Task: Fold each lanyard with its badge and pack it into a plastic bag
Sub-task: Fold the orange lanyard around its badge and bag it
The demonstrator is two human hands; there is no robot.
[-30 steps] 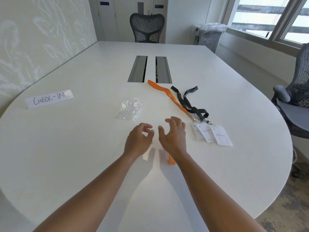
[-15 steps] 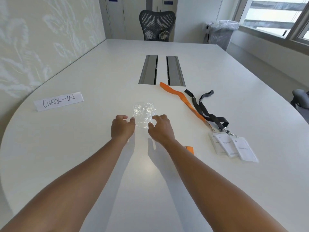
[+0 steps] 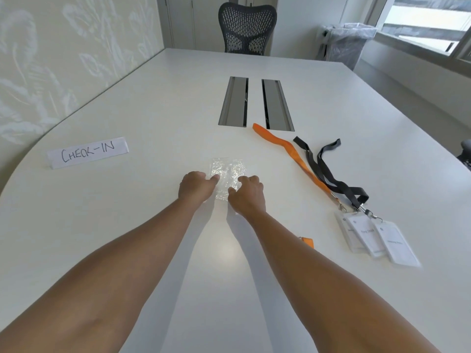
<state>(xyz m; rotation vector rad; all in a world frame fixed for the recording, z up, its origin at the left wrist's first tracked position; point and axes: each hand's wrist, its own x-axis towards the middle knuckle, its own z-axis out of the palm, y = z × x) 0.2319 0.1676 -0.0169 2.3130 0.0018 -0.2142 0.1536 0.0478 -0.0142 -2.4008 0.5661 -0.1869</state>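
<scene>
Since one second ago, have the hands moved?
Yes. Both hands, left hand and right hand, moved forward onto the plastic bag.

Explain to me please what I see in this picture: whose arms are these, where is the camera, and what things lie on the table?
There is no machine here. A person wears a wide-angle camera on the head, so the one view looks forward and down along both bare arms.

The left hand and the right hand reach the near edge of a crumpled clear plastic bag that lies on the white table. Their fingers touch it, but I cannot tell whether they already pinch it.

To the right lie an orange lanyard and a black lanyard, stretched out and not folded. Their clips lead to white badges, which overlap one another. A small orange piece shows beside the right forearm.

On the left stands a paper sign reading CHECK-IN. Further away are two metal cable flaps in the table and a dark chair.
</scene>
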